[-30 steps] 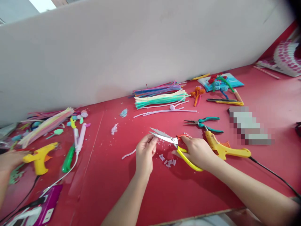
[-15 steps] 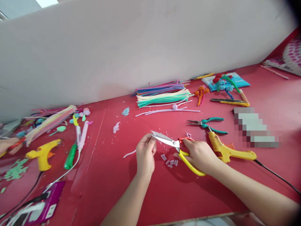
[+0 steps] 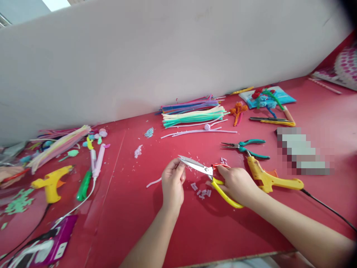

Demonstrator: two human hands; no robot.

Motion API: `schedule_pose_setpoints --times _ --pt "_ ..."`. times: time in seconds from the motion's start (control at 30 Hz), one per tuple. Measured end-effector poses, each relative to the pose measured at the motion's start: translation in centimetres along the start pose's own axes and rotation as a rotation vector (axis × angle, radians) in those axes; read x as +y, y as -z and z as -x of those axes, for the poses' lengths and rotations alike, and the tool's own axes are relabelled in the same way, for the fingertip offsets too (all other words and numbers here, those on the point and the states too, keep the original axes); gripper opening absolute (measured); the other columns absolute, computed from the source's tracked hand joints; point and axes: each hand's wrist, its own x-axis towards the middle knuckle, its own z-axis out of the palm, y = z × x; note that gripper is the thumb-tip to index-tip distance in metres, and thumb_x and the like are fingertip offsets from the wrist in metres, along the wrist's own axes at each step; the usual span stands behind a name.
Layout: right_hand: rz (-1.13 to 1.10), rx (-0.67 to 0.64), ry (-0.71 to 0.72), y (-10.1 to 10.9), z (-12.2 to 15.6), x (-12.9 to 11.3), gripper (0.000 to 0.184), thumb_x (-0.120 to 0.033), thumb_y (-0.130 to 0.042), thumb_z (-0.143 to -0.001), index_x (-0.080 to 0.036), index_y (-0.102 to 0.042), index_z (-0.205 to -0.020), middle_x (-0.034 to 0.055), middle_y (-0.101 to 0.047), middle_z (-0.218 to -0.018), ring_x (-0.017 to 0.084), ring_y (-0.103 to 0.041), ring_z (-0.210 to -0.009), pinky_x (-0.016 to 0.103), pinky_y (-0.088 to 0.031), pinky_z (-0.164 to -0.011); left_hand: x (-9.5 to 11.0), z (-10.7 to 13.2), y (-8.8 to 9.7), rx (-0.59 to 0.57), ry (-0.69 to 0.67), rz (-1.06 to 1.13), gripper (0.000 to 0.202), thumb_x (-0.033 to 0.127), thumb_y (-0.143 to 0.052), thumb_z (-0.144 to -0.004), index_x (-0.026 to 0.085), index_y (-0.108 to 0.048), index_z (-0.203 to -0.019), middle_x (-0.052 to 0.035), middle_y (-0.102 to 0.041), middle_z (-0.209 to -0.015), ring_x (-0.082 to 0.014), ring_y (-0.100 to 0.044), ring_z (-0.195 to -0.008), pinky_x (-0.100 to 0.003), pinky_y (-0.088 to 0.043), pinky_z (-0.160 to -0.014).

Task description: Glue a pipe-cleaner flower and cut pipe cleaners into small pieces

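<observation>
My right hand (image 3: 237, 182) is closed around the handles of a pair of scissors (image 3: 208, 170), one loop yellow and the other red. The blades point left, their tips at the fingers of my left hand (image 3: 173, 182). Thumb and forefinger of that hand are pinched together. A pale lilac pipe cleaner (image 3: 154, 182) comes out from behind my left hand, its far end to the left; the pinched part is hidden by the fingers. Short lilac cut pieces (image 3: 203, 192) lie on the red table (image 3: 134, 223) below the blades.
Teal-handled pliers (image 3: 245, 146) and a yellow glue gun (image 3: 270, 180) lie at right. Pipe cleaner bundles (image 3: 195, 115) rest by the wall. Another glue gun (image 3: 51, 182) and a purple power strip (image 3: 64, 232) are at left, near another person's hand (image 3: 12, 175) with a red-handled tool.
My hands and the scissors stay almost in place; the blades look slightly more closed. At far left, the other person's hand and red-handled tool have shifted a little.
</observation>
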Motion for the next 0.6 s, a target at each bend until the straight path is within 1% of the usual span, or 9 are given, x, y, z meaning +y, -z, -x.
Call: schedule_pose_setpoints --times 0.27,0.43,0.5,0.6 --pt "-0.017 -0.008 -0.009 0.10 -0.06 0.07 0.028 -0.045 -0.039 -0.075 -0.019 -0.041 -0.066 0.0013 -0.052 -0.049 0.013 -0.046 -0.043 0.026 -0.012 -0.045 0.12 0.00 -0.01 0.005 0.004 -0.006 0.013 0.028 -0.054 -0.074 0.016 -0.056 -0.077 0.0061 -0.029 -0.048 -0.0046 -0.027 -0.043 -0.018 -0.020 -0.041" --pt "-0.044 0.013 -0.011 -0.05 -0.08 0.46 0.030 -0.048 -0.040 -0.074 -0.019 -0.043 -0.064 0.0002 -0.050 -0.047 0.012 -0.044 -0.042 0.026 -0.012 -0.045 0.32 0.01 -0.10 0.029 0.023 -0.005 0.013 0.029 -0.056 -0.072 0.016 -0.055 -0.076 0.0060 -0.032 -0.048 -0.0043 -0.028 -0.042 -0.018 -0.021 -0.040" --pt "-0.068 0.017 -0.032 -0.09 -0.14 0.50 0.032 -0.049 -0.039 -0.074 -0.019 -0.043 -0.063 -0.0001 -0.049 -0.046 0.012 -0.043 -0.041 0.025 -0.013 -0.045 0.35 0.01 -0.15 0.030 0.027 -0.003 0.014 0.029 -0.057 -0.071 0.016 -0.055 -0.075 0.0061 -0.034 -0.048 -0.0041 -0.028 -0.042 -0.018 -0.020 -0.040" --pt "-0.105 0.034 -0.102 0.02 -0.35 0.36 0.034 -0.052 -0.039 -0.074 -0.020 -0.044 -0.064 -0.0001 -0.048 -0.047 0.012 -0.044 -0.042 0.024 -0.015 -0.045 0.23 0.00 -0.25 0.014 0.032 0.007 0.014 0.030 -0.057 -0.071 0.016 -0.054 -0.076 0.0056 -0.038 -0.049 -0.0036 -0.029 -0.042 -0.018 -0.018 -0.039"
